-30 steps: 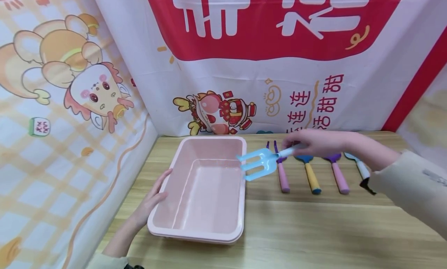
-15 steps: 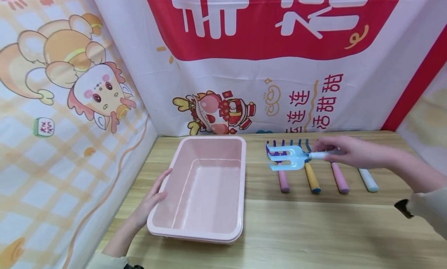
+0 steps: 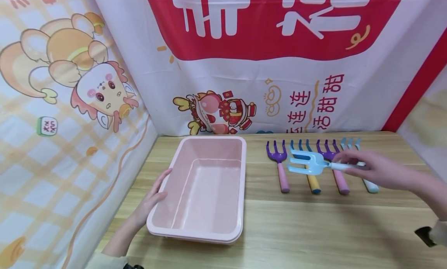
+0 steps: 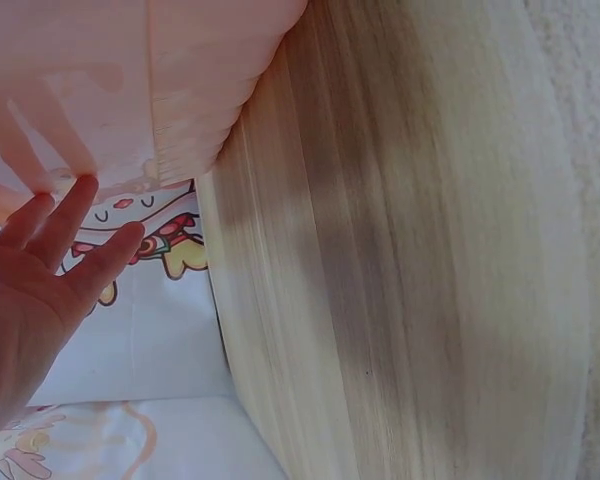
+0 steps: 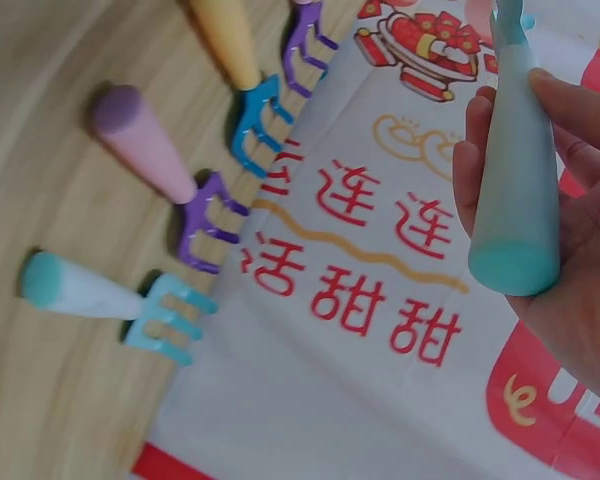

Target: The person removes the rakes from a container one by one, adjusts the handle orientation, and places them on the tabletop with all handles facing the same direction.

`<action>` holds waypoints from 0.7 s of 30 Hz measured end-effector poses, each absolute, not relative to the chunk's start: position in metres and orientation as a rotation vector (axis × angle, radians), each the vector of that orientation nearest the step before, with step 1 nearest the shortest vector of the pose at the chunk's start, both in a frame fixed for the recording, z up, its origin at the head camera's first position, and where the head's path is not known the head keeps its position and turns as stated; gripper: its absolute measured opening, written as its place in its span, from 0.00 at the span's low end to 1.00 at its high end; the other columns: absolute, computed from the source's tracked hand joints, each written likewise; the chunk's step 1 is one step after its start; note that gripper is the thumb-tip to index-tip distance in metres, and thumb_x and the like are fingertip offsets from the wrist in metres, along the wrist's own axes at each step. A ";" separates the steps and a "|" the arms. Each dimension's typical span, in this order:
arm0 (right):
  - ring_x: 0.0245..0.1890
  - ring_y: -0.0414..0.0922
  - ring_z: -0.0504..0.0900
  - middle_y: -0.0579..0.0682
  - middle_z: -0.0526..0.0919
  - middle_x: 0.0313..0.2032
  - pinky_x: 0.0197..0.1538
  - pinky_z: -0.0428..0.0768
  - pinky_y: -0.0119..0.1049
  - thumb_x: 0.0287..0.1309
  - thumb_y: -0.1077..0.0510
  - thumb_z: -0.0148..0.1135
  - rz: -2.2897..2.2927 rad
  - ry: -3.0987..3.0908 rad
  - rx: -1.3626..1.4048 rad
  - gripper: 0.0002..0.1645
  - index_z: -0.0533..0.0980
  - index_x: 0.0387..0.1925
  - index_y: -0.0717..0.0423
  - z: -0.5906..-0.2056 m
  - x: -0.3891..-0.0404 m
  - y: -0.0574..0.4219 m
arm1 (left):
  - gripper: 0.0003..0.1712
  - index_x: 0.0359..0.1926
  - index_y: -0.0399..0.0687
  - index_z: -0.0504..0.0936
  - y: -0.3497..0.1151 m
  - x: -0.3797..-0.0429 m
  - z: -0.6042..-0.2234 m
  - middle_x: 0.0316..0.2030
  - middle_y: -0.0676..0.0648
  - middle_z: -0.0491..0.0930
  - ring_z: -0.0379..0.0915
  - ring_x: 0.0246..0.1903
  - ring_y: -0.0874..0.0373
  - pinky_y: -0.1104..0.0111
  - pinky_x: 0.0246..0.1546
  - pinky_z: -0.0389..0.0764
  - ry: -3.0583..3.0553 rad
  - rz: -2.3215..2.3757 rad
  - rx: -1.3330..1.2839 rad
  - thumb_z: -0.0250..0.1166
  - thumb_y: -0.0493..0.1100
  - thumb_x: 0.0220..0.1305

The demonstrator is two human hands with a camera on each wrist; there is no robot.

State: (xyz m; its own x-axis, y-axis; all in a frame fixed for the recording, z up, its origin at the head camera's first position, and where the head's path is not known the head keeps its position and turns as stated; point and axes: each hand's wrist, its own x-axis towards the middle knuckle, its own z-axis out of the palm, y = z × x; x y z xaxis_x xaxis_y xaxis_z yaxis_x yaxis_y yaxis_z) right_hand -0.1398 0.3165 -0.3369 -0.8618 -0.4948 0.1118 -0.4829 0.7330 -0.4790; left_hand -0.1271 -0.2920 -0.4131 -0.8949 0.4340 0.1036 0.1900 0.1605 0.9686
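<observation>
My right hand (image 3: 377,169) grips the white handle of a light blue garden hand fork (image 3: 316,164), held above the row of tools with its tines pointing left. The right wrist view shows fingers and thumb around this fork's handle (image 5: 520,180), its teal end toward the camera. My left hand (image 3: 151,201) touches the left side of a pink plastic basin (image 3: 195,233); in the left wrist view its extended fingers (image 4: 72,215) lie against the outer wall (image 4: 195,110). Nothing lies inside the basin.
Several hand forks lie in a row on the wooden table (image 3: 300,230): a purple one with pink handle (image 3: 283,178), a blue one with yellow handle (image 3: 313,183), another purple-and-pink one (image 3: 339,181) and a light blue-and-white one (image 3: 371,186). Printed cloth (image 3: 216,75) hangs behind.
My right hand has carried the light blue fork rightward, from beside the basin's right rim to over the row of forks. The left hand and basin stay in place.
</observation>
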 end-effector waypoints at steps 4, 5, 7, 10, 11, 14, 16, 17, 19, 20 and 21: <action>0.39 0.33 0.77 0.33 0.80 0.38 0.37 0.80 0.32 0.61 0.63 0.63 -0.814 2.970 -0.848 0.15 0.78 0.49 0.46 -0.351 -0.135 0.324 | 0.35 0.77 0.53 0.43 -0.293 -0.127 -0.413 0.67 0.27 0.45 0.62 0.56 0.60 0.65 0.49 0.75 2.234 1.813 0.615 0.41 0.36 0.73; 0.38 0.32 0.77 0.32 0.80 0.37 0.36 0.79 0.32 0.61 0.64 0.64 -0.820 2.985 -0.847 0.15 0.78 0.49 0.46 -0.355 -0.133 0.325 | 0.35 0.77 0.53 0.43 -0.293 -0.127 -0.413 0.67 0.27 0.45 0.62 0.56 0.59 0.65 0.49 0.75 2.237 1.811 0.612 0.42 0.36 0.73; 0.37 0.32 0.78 0.33 0.81 0.37 0.35 0.79 0.32 0.60 0.64 0.65 -0.835 3.015 -0.832 0.16 0.79 0.49 0.48 -0.363 -0.131 0.329 | 0.35 0.77 0.53 0.43 -0.293 -0.127 -0.413 0.67 0.28 0.44 0.61 0.56 0.59 0.65 0.49 0.75 2.242 1.806 0.605 0.42 0.36 0.72; 0.37 0.31 0.77 0.39 0.83 0.38 0.34 0.78 0.31 0.59 0.65 0.66 -0.871 3.041 -0.760 0.17 0.79 0.50 0.52 -0.373 -0.128 0.335 | 0.35 0.77 0.53 0.44 -0.292 -0.127 -0.413 0.68 0.29 0.44 0.60 0.57 0.59 0.67 0.50 0.73 2.257 1.798 0.593 0.42 0.36 0.72; 0.37 0.30 0.77 0.41 0.83 0.38 0.34 0.78 0.31 0.58 0.65 0.66 -0.882 3.049 -0.737 0.17 0.79 0.50 0.54 -0.376 -0.128 0.338 | 0.35 0.77 0.53 0.44 -0.292 -0.127 -0.413 0.68 0.29 0.44 0.60 0.57 0.59 0.67 0.50 0.73 2.263 1.795 0.589 0.42 0.37 0.72; 0.37 0.29 0.76 0.49 0.83 0.40 0.32 0.78 0.30 0.58 0.66 0.66 -0.926 3.081 -0.664 0.17 0.78 0.51 0.57 -0.386 -0.128 0.345 | 0.36 0.77 0.53 0.44 -0.292 -0.127 -0.413 0.69 0.29 0.43 0.60 0.57 0.59 0.67 0.50 0.73 2.263 1.800 0.586 0.43 0.37 0.72; 0.37 0.27 0.75 0.53 0.83 0.40 0.31 0.77 0.28 0.58 0.66 0.65 -0.950 3.116 -0.628 0.17 0.79 0.50 0.58 -0.392 -0.128 0.349 | 0.36 0.77 0.53 0.44 -0.292 -0.127 -0.413 0.69 0.29 0.43 0.60 0.58 0.58 0.66 0.50 0.73 2.258 1.805 0.588 0.43 0.37 0.72; 0.37 0.26 0.75 0.54 0.83 0.40 0.31 0.76 0.26 0.58 0.66 0.66 -0.959 3.138 -0.613 0.17 0.79 0.50 0.58 -0.396 -0.129 0.351 | 0.36 0.77 0.53 0.44 -0.292 -0.128 -0.413 0.69 0.29 0.43 0.60 0.58 0.58 0.66 0.50 0.73 2.256 1.807 0.590 0.43 0.37 0.72; 0.37 0.23 0.73 0.58 0.83 0.40 0.31 0.74 0.22 0.58 0.66 0.66 -1.010 3.151 -0.574 0.16 0.78 0.49 0.60 -0.402 -0.130 0.356 | 0.36 0.77 0.53 0.44 -0.293 -0.128 -0.413 0.69 0.29 0.42 0.59 0.58 0.57 0.66 0.51 0.73 2.252 1.810 0.593 0.43 0.36 0.72; 0.37 0.22 0.72 0.60 0.83 0.40 0.32 0.73 0.20 0.58 0.65 0.66 -1.024 3.158 -0.541 0.16 0.78 0.50 0.61 -0.405 -0.130 0.358 | 0.36 0.77 0.53 0.44 -0.293 -0.128 -0.414 0.69 0.29 0.42 0.59 0.58 0.57 0.66 0.51 0.73 2.250 1.811 0.595 0.43 0.36 0.72; 0.38 0.20 0.70 0.61 0.83 0.40 0.33 0.71 0.18 0.59 0.63 0.66 -1.031 3.167 -0.507 0.17 0.78 0.50 0.61 -0.408 -0.131 0.360 | 0.36 0.77 0.52 0.44 -0.293 -0.128 -0.414 0.69 0.29 0.42 0.59 0.58 0.57 0.67 0.51 0.73 2.249 1.811 0.596 0.43 0.36 0.72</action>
